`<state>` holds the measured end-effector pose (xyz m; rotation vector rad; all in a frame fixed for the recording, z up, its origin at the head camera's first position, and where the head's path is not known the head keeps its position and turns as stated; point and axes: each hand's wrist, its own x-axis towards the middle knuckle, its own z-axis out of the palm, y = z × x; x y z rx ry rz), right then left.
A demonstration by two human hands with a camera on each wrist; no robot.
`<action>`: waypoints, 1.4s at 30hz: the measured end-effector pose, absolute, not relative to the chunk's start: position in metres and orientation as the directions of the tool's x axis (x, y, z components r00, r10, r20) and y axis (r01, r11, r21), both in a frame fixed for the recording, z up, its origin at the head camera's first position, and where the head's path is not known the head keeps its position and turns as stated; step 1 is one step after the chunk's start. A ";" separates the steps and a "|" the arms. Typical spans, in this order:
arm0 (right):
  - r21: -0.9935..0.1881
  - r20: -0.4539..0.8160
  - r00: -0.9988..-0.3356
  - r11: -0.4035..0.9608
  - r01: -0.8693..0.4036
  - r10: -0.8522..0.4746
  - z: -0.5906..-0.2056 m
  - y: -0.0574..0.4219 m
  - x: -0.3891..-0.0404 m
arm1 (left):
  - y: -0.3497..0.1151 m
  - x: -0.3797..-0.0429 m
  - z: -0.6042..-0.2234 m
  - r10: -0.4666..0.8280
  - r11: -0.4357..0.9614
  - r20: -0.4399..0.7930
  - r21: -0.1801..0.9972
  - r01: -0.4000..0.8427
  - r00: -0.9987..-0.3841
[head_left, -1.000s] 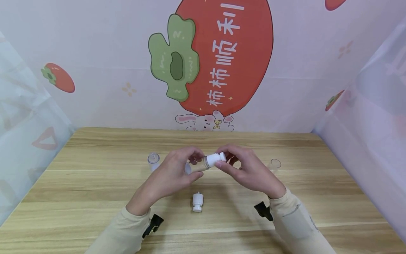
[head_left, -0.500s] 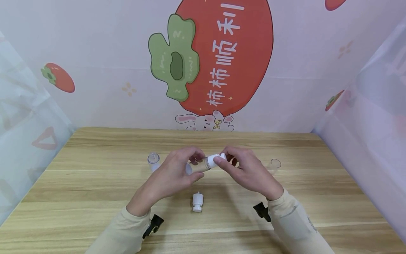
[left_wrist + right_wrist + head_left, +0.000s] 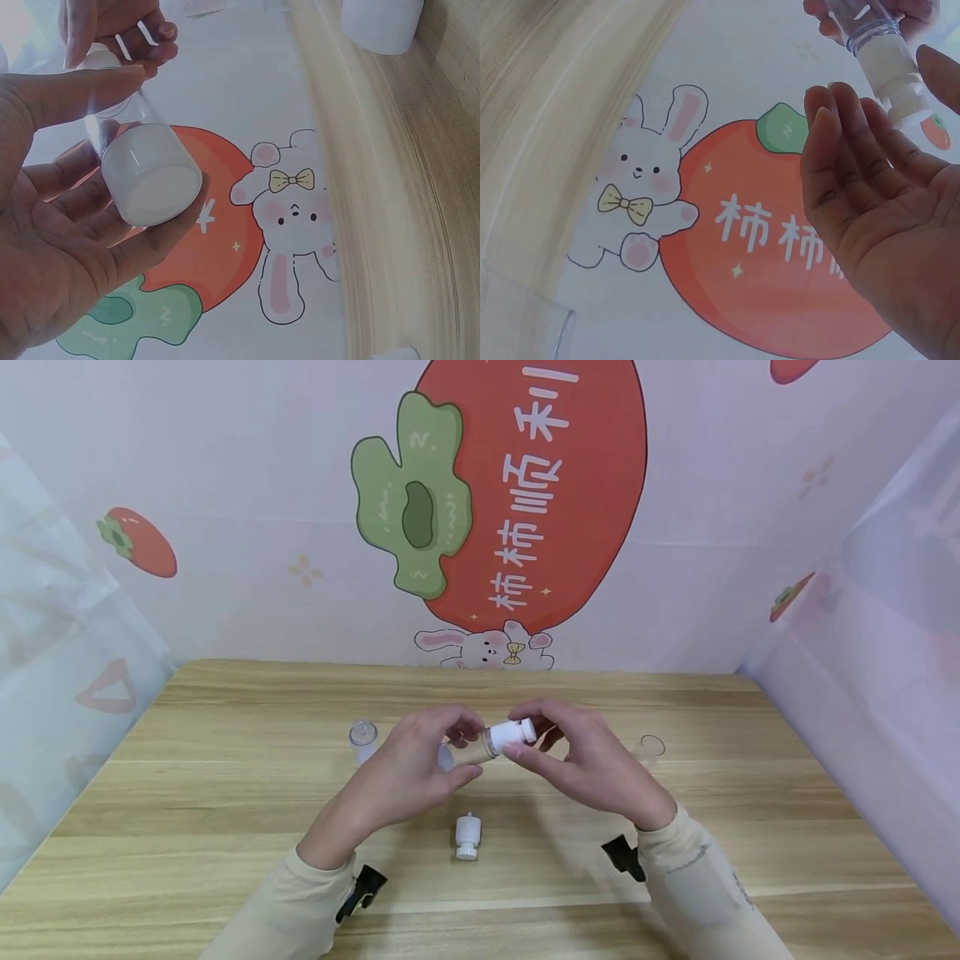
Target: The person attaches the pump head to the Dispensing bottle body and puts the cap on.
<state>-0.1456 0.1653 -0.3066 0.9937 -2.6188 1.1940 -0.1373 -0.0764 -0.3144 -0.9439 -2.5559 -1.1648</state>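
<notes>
Above the middle of the table, my left hand (image 3: 416, 768) grips a clear bottle (image 3: 472, 752) with a white base (image 3: 154, 176), tilted so its top points right. A white pump head (image 3: 510, 737) sits on the bottle's mouth. My right hand (image 3: 585, 764) holds this pump head between thumb and fingers, the thumb at its lower edge in the head view. The right wrist view shows the pump head's white collar (image 3: 887, 66) between the thumb and the curved fingers. Below the hands, a second white pump head (image 3: 468, 837) lies on the table.
Left of my left hand stands another clear bottle (image 3: 363, 737) with a white lower part, partly hidden by the hand. Behind my right wrist is a clear cylindrical cap (image 3: 649, 748). The wooden table (image 3: 225, 827) ends at a printed cloth backdrop (image 3: 262, 627).
My right thumb moved up over the pump head half a second ago, and is back at its lower edge now. The left hand and the bottle have stayed in place.
</notes>
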 end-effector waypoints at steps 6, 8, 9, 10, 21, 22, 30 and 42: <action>-0.625 0.369 -0.741 0.440 -0.645 -0.561 -0.307 0.166 -0.146 | -0.077 -0.137 -0.314 0.476 0.488 0.395 0.625 0.609 -0.786; -0.625 0.377 -0.735 0.431 -0.651 -0.564 -0.307 0.166 -0.147 | -0.077 -0.137 -0.314 0.476 0.488 0.394 0.626 0.609 -0.786; -0.625 0.380 -0.732 0.426 -0.654 -0.566 -0.307 0.166 -0.147 | -0.077 -0.137 -0.314 0.476 0.487 0.396 0.625 0.610 -0.785; -0.626 0.383 -0.729 0.421 -0.657 -0.568 -0.307 0.167 -0.147 | -0.077 -0.137 -0.314 0.475 0.487 0.396 0.625 0.610 -0.786; -0.641 0.382 -0.722 0.398 -0.657 -0.577 -0.306 0.168 -0.147 | -0.078 -0.137 -0.314 0.475 0.484 0.399 0.626 0.612 -0.784; -0.642 0.381 -0.723 0.398 -0.656 -0.577 -0.306 0.167 -0.147 | -0.078 -0.137 -0.314 0.475 0.485 0.400 0.625 0.612 -0.784; -0.659 0.352 -0.761 0.434 -0.615 -0.545 -0.306 0.166 -0.147 | -0.077 -0.137 -0.314 0.478 0.479 0.411 0.619 0.623 -0.776; -0.668 0.301 -0.817 0.502 -0.549 -0.492 -0.307 0.164 -0.146 | -0.076 -0.136 -0.313 0.486 0.478 0.410 0.614 0.628 -0.772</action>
